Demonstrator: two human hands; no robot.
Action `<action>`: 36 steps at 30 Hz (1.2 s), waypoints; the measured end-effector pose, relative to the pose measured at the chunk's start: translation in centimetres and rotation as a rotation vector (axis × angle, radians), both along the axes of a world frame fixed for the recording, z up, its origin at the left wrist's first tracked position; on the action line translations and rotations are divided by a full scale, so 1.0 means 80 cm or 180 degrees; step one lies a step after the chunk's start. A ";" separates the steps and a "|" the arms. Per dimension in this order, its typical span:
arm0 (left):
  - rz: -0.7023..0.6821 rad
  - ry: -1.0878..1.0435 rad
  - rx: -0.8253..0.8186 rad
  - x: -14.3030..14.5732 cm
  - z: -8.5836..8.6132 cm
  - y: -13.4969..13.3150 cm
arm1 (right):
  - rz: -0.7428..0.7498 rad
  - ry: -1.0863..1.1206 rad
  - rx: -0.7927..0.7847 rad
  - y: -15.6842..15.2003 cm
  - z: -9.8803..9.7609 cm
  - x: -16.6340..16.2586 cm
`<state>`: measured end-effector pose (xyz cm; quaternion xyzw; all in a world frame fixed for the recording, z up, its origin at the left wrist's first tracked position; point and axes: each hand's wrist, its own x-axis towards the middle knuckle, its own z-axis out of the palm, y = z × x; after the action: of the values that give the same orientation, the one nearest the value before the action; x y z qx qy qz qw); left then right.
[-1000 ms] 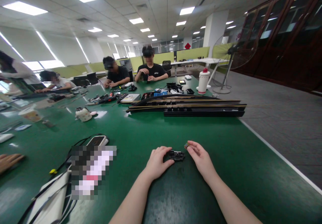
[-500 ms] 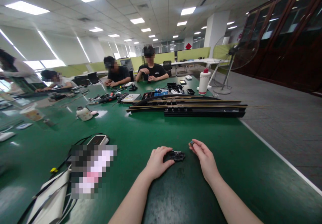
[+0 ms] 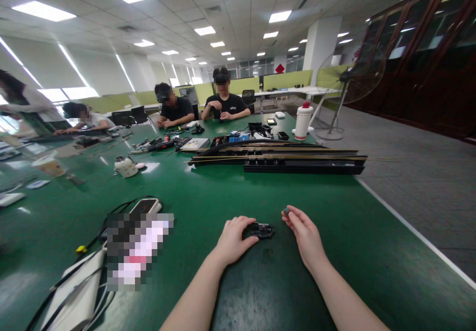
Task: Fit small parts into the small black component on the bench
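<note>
A small black plastic part (image 3: 263, 230) with an uneven, detailed upper side lies on the green table in front of me. My left hand (image 3: 235, 239) is curled round its left end, thumb on the near side and fingers on the far side. To the right, my right hand (image 3: 304, 232) pinches a tiny grey-blue piece (image 3: 286, 211) between thumb and fingertips. That piece is apart from the black part, and is too small and too covered to name.
Long black rails (image 3: 305, 165) with thin brass-coloured rods lie across the table ahead. A white bottle (image 3: 303, 122) with a red cap stands behind them. At left are a white power bank (image 3: 147, 206), cables and a small jar (image 3: 125, 167). Several people sit or stand beyond.
My right hand has shifted very slightly right with the small piece, a little farther from the black part. The left hand keeps its hold; the whole view has moved slightly.
</note>
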<state>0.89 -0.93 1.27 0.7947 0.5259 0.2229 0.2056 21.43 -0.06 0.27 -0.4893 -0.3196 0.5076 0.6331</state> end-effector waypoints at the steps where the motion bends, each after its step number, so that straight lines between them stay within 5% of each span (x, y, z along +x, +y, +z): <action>1: -0.0001 -0.0002 0.0006 0.000 0.000 0.000 | -0.0002 0.0020 -0.0014 0.000 0.000 0.000; 17: -0.0049 -0.0006 0.0077 -0.001 -0.006 0.001 | 0.0614 -0.0851 0.0239 -0.003 0.001 -0.007; 36: -0.0062 -0.0034 0.0158 -0.003 -0.011 0.002 | 0.1250 -0.3465 0.1184 -0.018 -0.002 -0.016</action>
<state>0.63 -0.79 0.36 0.8034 0.5112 0.2381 0.1909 20.11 -1.47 0.07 -0.4917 -0.7651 0.2274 0.3481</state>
